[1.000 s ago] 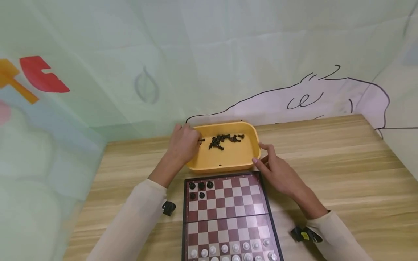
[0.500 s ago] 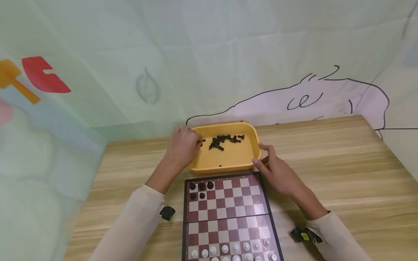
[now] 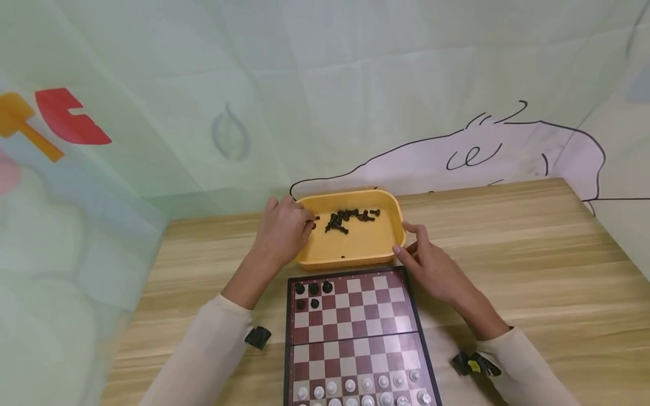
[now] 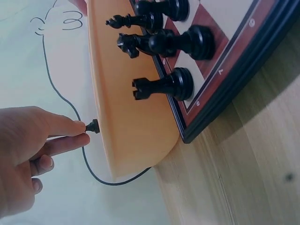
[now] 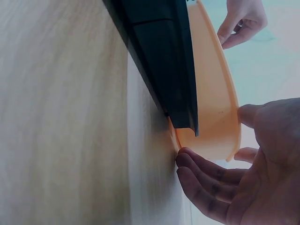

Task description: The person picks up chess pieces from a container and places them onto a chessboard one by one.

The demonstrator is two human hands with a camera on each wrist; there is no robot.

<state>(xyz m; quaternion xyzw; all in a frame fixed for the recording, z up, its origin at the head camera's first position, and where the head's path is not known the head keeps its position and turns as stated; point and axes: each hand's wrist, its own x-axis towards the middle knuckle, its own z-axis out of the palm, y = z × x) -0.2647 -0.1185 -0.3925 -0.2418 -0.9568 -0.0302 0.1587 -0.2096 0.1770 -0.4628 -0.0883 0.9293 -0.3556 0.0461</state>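
My left hand [image 3: 284, 231] is over the left end of a yellow tray [image 3: 355, 251]. Between thumb and forefinger it pinches a small black chess piece [image 4: 93, 126], base outward, just above the rim in the left wrist view; its top is hidden by the fingertips. Several black chess pieces [image 3: 336, 221] lie inside the tray. My right hand [image 3: 434, 268] holds the tray's right front corner, thumb on the rim and fingers bent around the outside. In front of the tray lies a chessboard [image 3: 350, 324], with a black rook [image 4: 164, 87] on its far left corner.
More black pieces, including a knight [image 4: 132, 44] and a bishop [image 4: 136, 21], stand by the rook. White pieces [image 3: 367, 384] line the near side of the board. A printed cloth [image 3: 325, 113] hangs behind the wooden table [image 3: 528, 254].
My left hand has drawn back very slightly and turned a little, with its fingers less tucked in. The right hand and the tray stay where they were.
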